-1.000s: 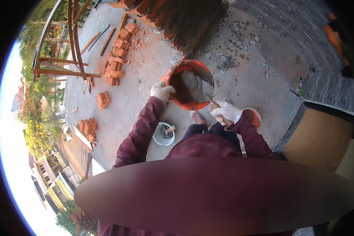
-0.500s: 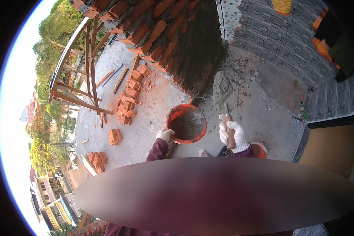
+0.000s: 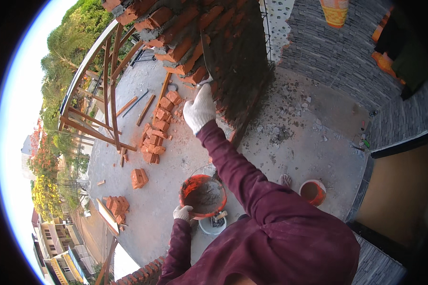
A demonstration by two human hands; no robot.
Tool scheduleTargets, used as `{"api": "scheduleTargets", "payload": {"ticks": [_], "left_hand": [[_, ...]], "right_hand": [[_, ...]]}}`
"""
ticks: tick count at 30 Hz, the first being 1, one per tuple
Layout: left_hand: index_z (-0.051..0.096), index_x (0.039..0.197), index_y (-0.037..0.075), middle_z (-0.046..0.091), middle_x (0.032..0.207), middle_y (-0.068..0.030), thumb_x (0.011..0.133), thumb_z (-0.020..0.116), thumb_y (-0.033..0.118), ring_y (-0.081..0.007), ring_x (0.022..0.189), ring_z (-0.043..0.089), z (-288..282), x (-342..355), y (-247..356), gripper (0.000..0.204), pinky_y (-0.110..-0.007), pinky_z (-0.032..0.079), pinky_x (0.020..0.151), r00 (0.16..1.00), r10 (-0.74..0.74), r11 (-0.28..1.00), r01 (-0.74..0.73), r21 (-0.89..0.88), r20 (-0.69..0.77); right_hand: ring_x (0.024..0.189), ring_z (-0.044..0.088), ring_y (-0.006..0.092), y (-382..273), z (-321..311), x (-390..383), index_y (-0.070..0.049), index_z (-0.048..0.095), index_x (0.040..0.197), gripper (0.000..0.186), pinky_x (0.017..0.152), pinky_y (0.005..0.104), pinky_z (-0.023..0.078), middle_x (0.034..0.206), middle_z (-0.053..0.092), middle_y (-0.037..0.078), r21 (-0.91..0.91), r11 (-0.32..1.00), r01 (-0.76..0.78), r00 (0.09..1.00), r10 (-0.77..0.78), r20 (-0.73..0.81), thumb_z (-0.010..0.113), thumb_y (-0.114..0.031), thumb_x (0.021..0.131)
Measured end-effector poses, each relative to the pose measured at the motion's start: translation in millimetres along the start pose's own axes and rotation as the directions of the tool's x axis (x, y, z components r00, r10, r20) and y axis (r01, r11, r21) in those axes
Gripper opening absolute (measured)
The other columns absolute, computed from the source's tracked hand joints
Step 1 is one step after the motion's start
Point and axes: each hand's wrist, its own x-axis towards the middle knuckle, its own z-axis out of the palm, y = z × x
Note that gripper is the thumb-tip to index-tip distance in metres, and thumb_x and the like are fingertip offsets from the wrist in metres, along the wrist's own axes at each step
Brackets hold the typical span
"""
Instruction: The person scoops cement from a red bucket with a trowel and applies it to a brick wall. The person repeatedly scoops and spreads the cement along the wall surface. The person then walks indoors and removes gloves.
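My right hand (image 3: 199,109), in a white knit glove, is closed round the handle of a trowel (image 3: 206,58). Its thin blade, seen nearly edge-on, lies along the brick wall (image 3: 190,54) near the jagged left ends of the bricks. Dark wet mortar (image 3: 240,66) coats much of that wall face. Low in front of me, my gloved left hand (image 3: 182,213) grips the left rim of an orange-red bucket (image 3: 189,186), which tilts toward me. Grey mortar (image 3: 206,195) lies inside it.
Below the orange-red bucket is a white bucket (image 3: 209,227) with tools in it. Another bucket (image 3: 313,192) stands at right beside my foot (image 3: 285,180). Stacked bricks (image 3: 154,135) and wood strips (image 3: 146,110) lie at left. Mortar crumbs (image 3: 277,133) dot the floor.
My right hand has swung up and left with the trowel, from over the floor to the wall. The mortar heap on its blade no longer shows. The held bucket has moved down and left.
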Motion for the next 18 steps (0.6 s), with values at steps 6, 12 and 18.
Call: {"api": "scheduleTargets", "payload": {"ticks": [6,12,18], "left_hand": [[0.065,0.097,-0.006,0.065,0.08,-0.0096,0.075,0.066,-0.004,-0.0223,0.06,0.063,-37,-20,-41,0.022,-0.035,0.053,0.051,0.998,-0.041,0.997,0.038,-0.071,-0.043],[0.064,0.093,-0.006,0.064,0.078,-0.0098,0.074,0.066,-0.003,-0.021,0.06,0.063,-10,-18,-26,0.019,-0.034,0.056,0.053,0.997,0.058,0.998,-0.06,0.031,0.053],[0.065,0.098,-0.006,0.066,0.081,-0.0098,0.075,0.064,-0.003,-0.0201,0.062,0.064,39,-16,16,0.023,-0.036,0.058,0.055,0.972,0.171,0.981,-0.183,0.064,0.163]], "right_hand": [[0.086,0.063,0.0494,6,-136,-148,0.004,0.042,0.134,0.058,0.072,0.0512,0.053,0.099,0.061,0.028,-0.161,0.97,0.181,0.87,-0.081,0.487,0.065,-0.009,0.082],[0.096,0.067,0.0486,104,-190,-213,0.005,0.055,0.112,0.039,0.085,0.0538,0.052,0.096,0.068,0.032,-0.402,0.857,0.323,-0.084,0.449,0.89,0.055,-0.024,0.087],[0.087,0.071,0.0405,113,-158,-212,0.01,0.059,0.11,0.038,0.076,0.0474,0.057,0.096,0.071,0.029,-0.581,0.727,0.365,0.027,0.616,0.787,0.058,-0.018,0.084]]}}
